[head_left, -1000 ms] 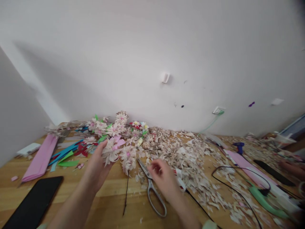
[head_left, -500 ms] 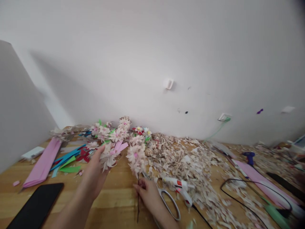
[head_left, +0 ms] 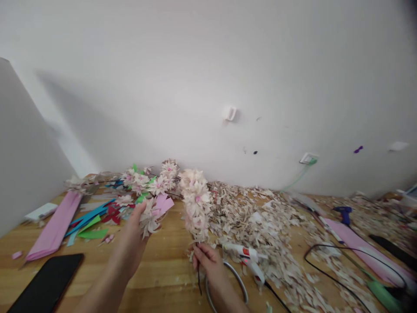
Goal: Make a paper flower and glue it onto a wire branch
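A white plaster wall [head_left: 163, 87] rises behind a wooden table [head_left: 156, 282] crowded with craft scraps. A large heap of pale paper shreds [head_left: 260, 230] covers the table's middle and right. To the left lie a long pink paper strip [head_left: 55, 226], teal paper strips [head_left: 87, 214] and a black smartphone [head_left: 47, 282]. On the right are a pink paper sheet [head_left: 358, 256] and a small blue glue gun [head_left: 342, 214]. A pile of finished pink-and-cream paper blossoms [head_left: 159, 182] sits against the wall.

The right hand [head_left: 210, 269] raises a dense cluster of cream paper blossoms [head_left: 195, 204] on a thin dark stem [head_left: 198, 278], well above the table. Its fingers [head_left: 203, 255] close narrowly on the stem just below the flowers. The left hand [head_left: 128, 239] is apart from it, its fingers [head_left: 138, 211] curled against a pale paper blossom [head_left: 149, 219].

A white hot-glue gun [head_left: 244, 261] lies just beside the right hand, and steel scissors [head_left: 235, 278] sit under the right wrist. Gripping close beneath the heavy cluster should keep it steady.
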`<state>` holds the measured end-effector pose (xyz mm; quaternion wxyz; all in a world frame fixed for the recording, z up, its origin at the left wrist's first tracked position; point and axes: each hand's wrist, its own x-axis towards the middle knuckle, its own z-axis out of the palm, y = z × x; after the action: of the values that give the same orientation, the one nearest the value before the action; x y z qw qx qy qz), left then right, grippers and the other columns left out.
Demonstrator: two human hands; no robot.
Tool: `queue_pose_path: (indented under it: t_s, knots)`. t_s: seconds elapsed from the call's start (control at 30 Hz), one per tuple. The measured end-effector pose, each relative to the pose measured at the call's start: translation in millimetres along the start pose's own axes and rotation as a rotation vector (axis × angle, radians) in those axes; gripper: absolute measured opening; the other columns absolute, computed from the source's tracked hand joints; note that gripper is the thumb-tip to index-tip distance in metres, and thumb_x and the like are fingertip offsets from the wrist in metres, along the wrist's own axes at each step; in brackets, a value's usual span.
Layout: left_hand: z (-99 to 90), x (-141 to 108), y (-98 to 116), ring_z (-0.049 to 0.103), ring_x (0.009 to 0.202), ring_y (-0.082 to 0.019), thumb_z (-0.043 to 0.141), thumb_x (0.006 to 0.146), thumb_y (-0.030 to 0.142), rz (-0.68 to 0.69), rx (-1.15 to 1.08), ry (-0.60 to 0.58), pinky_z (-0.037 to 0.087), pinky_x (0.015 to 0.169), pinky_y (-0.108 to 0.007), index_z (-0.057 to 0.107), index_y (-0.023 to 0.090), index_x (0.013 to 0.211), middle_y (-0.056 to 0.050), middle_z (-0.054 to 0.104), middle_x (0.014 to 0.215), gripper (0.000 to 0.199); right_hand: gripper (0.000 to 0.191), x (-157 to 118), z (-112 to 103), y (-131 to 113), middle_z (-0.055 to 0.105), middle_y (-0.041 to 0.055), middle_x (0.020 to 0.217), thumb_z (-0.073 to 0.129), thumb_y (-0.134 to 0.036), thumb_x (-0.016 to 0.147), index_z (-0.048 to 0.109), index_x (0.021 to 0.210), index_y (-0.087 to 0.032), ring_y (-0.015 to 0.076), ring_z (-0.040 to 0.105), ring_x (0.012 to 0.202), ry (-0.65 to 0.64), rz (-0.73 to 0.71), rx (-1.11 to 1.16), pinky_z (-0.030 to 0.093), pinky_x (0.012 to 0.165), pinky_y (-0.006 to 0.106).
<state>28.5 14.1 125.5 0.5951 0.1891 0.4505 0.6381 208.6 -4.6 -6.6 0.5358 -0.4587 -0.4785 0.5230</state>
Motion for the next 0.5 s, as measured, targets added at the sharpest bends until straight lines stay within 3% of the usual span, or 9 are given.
queue_pose_path:
  t_s: [0.1,0.23,0.37,0.5]
  knots:
    - [2.8,-3.8,-0.8,0.061,0.057,-0.012,0.05,0.08,0.02,-0.012,0.016,-0.006,0.047,0.048,-0.017,0.063,0.021,0.08,0.0,0.069,0.072,0.014,0.036,-3.7,1.9,-3.7,0.046,-0.0054,0.044,0.068,-0.05,0.067,0.067,0.075,-0.015,0.0096,0.042,0.046,-0.006,0.042,0.149,0.035,0.052,0.022]
    - [10.2,-11.2,-4.8,0.063,0.062,-0.013,0.053,0.078,0.02,-0.022,0.055,0.0,0.046,0.049,-0.018,0.063,0.021,0.081,-0.001,0.07,0.078,0.011,0.035,-7.8,4.6,-11.2,0.043,-0.0067,0.045,0.071,-0.048,0.065,0.065,0.077,-0.016,0.0084,0.039,0.043,-0.034,0.106,0.336,0.035,0.043,0.02]
    - [18.2,-19.3,-13.6,0.065,0.068,-0.017,0.053,0.076,0.025,-0.078,0.06,-0.04,0.047,0.049,-0.021,0.063,0.02,0.078,-0.004,0.07,0.08,0.011,0.031,-8.9,5.6,-16.2,0.04,-0.0083,0.045,0.072,-0.045,0.065,0.063,0.077,-0.017,0.0057,0.032,0.039,-0.054,0.12,0.468,0.027,0.036,0.016]
    - [17.6,-19.6,-31.3,0.065,0.078,-0.021,0.06,0.069,0.029,-0.049,0.121,-0.096,0.049,0.053,-0.023,0.063,0.021,0.081,-0.004,0.069,0.084,0.015,0.033,-7.7,3.0,-20.8,0.037,-0.0096,0.046,0.076,-0.043,0.062,0.064,0.078,-0.016,0.003,0.025,0.039,-0.012,0.134,0.578,0.019,0.037,0.015]
